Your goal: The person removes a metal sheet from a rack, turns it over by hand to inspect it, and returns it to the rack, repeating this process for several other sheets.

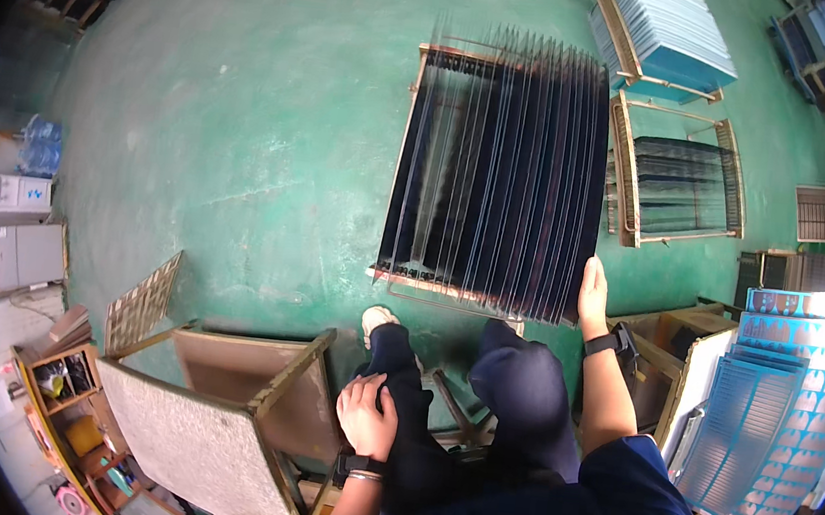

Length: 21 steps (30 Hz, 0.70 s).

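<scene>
A rack [415, 97] on the floor in front of me holds several thin dark sheets [541, 181] standing on edge, packed closely on the right and spaced wider on the left. My right hand [593, 299] is at the near right corner of the stack, closed on the edge of the outermost dark sheet; some of its fingers are hidden. On my left thigh rests my left hand [366, 416], fingers loosely spread and holding nothing.
Beyond the rack, right, stand a rack of light blue sheets [672, 33] and a wooden rack with dark sheets [681, 185]. A worn table [193, 436] is at my left. Blue patterned sheets [768, 416] lean at my right. A slatted panel [143, 302] stands left.
</scene>
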Available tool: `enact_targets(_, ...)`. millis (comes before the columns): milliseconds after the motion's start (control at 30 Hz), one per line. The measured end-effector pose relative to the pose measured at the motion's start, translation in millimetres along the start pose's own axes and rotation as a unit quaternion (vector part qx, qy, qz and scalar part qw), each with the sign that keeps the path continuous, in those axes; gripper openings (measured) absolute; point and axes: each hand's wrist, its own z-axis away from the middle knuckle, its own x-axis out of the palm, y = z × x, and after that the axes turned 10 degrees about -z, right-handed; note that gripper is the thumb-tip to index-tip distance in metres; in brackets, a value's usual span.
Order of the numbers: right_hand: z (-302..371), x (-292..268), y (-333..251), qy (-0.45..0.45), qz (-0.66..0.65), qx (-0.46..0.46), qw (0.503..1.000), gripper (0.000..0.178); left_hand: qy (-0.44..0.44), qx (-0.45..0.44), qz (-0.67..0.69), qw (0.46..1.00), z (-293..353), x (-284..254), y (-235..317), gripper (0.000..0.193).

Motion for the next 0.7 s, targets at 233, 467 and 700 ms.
enact_targets(233, -9.7, -3.5, -11.6, -0.08, 0.202, -0.09, 0.972, 0.021, 0.109, 0.024, 0.023, 0.993, 23.9, 5.6, -11.5, 0.012)
enact_targets(467, 12.3, -83.2, -158.4, -0.048, 0.225, -0.149, 0.962, 0.025, 0.144, 0.009, 0.018, 0.989, 40.7, 10.8, -23.2, 0.013)
enact_targets(700, 103.8, -222.7, -171.1, -0.01, 0.043, -0.165, 0.985, 0.022, 0.152, 0.007, 0.02, 0.988, 40.7, 17.1, -28.8, 0.013)
